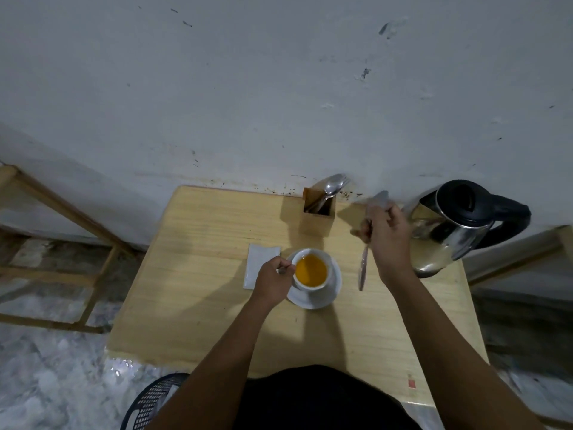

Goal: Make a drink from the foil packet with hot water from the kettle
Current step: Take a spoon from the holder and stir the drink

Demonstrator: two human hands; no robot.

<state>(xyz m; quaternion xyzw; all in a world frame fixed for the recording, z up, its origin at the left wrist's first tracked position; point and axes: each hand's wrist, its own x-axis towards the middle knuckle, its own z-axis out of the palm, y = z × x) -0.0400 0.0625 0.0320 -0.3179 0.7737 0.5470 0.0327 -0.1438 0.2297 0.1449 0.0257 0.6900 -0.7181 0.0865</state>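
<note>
A white cup (313, 290) of orange liquid stands on a white saucer (333, 294) in the middle of the wooden table (192, 290). My left hand (273, 279) pinches the cup's handle on its left side. Lifted above the table to the cup's right, my right hand (387, 234) is closed around a metal spoon (363, 268); one end of the spoon hangs down and the other sticks up past my fingers, blurred. A pale flat packet (259, 265) lies just left of the cup, partly under my left hand. The steel kettle (459, 228) with a black lid stands at the far right.
A wooden holder (319, 217) with several spoons stands at the back against the white wall. Wooden frames stand to the left (62, 243) and right of the table. A black mesh chair edge (148, 401) shows at the bottom left, over a marbled floor.
</note>
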